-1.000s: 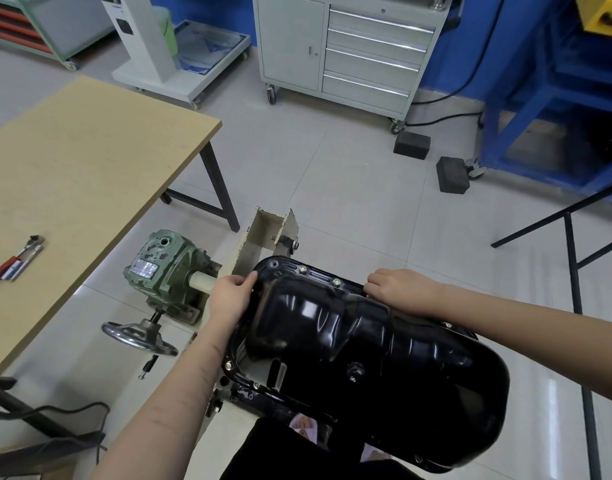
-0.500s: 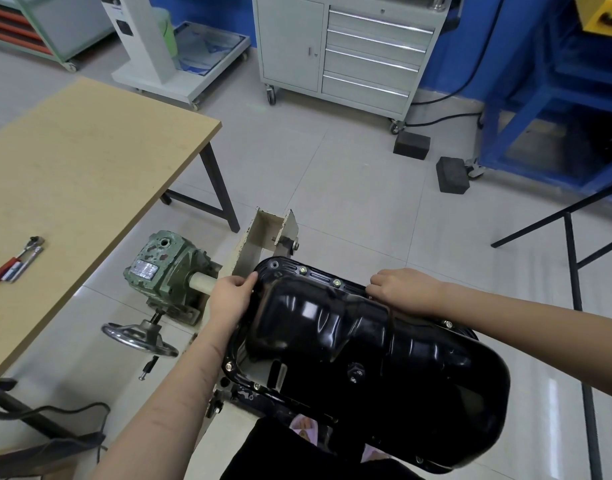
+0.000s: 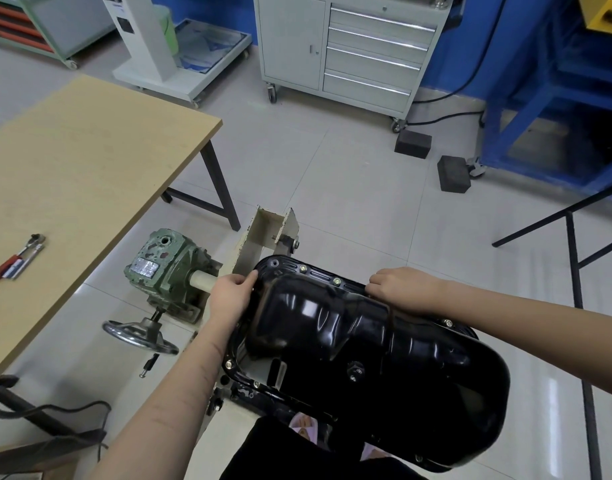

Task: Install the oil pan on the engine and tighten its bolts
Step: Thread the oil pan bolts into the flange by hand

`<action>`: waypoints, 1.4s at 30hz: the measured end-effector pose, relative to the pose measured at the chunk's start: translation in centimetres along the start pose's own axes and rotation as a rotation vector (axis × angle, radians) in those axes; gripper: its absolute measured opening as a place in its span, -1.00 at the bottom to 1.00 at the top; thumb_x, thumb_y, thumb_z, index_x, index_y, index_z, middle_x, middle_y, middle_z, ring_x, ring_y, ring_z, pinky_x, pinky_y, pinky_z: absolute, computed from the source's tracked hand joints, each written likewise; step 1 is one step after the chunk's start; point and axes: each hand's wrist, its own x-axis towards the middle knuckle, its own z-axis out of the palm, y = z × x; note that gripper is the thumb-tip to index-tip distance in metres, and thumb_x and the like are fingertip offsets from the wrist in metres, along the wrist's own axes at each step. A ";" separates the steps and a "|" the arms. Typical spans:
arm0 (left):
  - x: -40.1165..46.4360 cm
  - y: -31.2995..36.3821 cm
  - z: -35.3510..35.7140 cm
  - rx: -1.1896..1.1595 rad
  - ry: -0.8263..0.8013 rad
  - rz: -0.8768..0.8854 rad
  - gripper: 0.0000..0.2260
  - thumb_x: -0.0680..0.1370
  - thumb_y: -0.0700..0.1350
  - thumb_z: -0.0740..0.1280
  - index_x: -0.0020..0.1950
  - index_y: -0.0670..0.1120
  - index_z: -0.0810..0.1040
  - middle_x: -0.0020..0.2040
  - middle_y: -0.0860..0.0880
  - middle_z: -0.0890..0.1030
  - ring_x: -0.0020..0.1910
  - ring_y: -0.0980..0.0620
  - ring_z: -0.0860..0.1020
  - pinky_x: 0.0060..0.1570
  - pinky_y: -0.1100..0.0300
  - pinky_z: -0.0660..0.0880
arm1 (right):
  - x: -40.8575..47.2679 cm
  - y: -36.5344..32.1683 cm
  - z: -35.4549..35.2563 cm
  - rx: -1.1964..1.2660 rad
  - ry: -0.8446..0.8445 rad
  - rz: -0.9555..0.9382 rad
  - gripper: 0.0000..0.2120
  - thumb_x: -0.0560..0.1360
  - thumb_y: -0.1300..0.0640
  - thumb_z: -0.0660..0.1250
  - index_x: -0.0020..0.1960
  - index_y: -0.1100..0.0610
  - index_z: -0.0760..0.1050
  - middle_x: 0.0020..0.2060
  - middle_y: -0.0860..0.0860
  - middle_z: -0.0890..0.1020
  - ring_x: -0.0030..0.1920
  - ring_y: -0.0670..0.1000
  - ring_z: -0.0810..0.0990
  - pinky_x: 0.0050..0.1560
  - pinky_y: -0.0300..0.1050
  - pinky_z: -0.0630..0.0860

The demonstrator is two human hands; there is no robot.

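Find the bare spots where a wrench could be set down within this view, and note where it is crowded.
Most of the wooden table is bare, from its far corner down to the ratchet by its left edge. The tiled floor beyond the oil pan is open too. Crowded: left hand, right hand, gearbox and handwheel.

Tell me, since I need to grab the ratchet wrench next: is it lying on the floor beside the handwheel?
No, the ratchet wrench lies on the wooden table, well left of the handwheel on the floor.
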 end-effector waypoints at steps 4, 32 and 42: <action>0.0 0.0 0.0 0.014 0.000 0.001 -0.61 0.52 0.09 0.26 -0.43 -0.08 0.37 -0.49 -0.05 0.38 -0.44 -0.03 0.37 -0.39 0.17 0.28 | 0.0 -0.1 0.0 0.001 0.008 0.023 -0.76 0.59 0.22 0.00 0.21 0.21 0.33 0.11 0.12 0.46 0.16 0.09 0.41 0.02 -0.04 0.39; -0.3 0.4 -0.2 0.007 0.000 -0.006 -0.63 0.53 0.08 0.26 -0.42 -0.08 0.44 -0.45 -0.04 0.46 -0.38 -0.03 0.44 -0.35 0.18 0.33 | 0.3 -0.2 -0.2 0.039 -0.019 0.071 -0.76 0.59 0.18 0.03 0.16 0.24 0.38 0.09 0.14 0.50 0.14 0.12 0.46 0.01 -0.04 0.38; -0.4 0.6 -0.3 0.004 -0.002 -0.008 -0.62 0.53 0.08 0.27 -0.43 -0.08 0.43 -0.47 -0.04 0.44 -0.43 0.00 0.42 -0.42 0.22 0.30 | 0.2 -0.2 0.1 0.077 0.026 0.058 -0.75 0.59 0.20 0.04 0.21 0.22 0.36 0.07 0.15 0.47 0.10 0.09 0.46 -0.01 -0.04 0.38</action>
